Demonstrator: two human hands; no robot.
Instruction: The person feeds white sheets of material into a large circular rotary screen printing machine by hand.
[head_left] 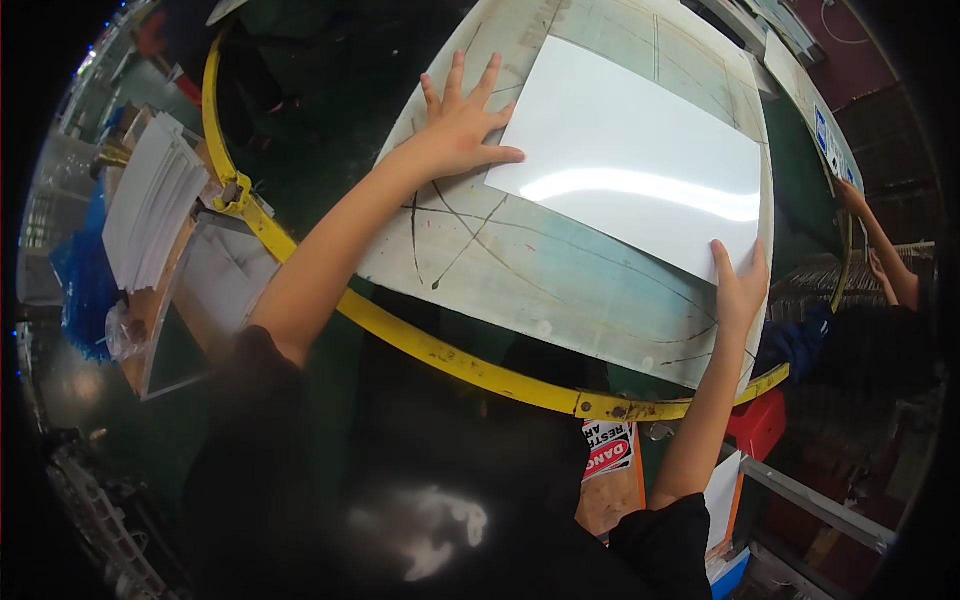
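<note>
A glossy white sheet (630, 135) lies flat on a pale, marked board (570, 285), with a bright light streak reflected along its near side. My left hand (465, 125) rests palm down at the sheet's left side, its fingers spread and the thumb reaching the sheet's edge. At the near right corner is my right hand (740, 285), thumb and finger apart in a V against the sheet. Neither hand is wrapped around anything.
A yellow curved rail (440, 358) runs between me and the board. A stack of white sheets (150, 205) stands at left, near blue plastic (85, 275). Below the rail is a danger sign (608, 450). Another person's arm (885, 240) holds a panel at right.
</note>
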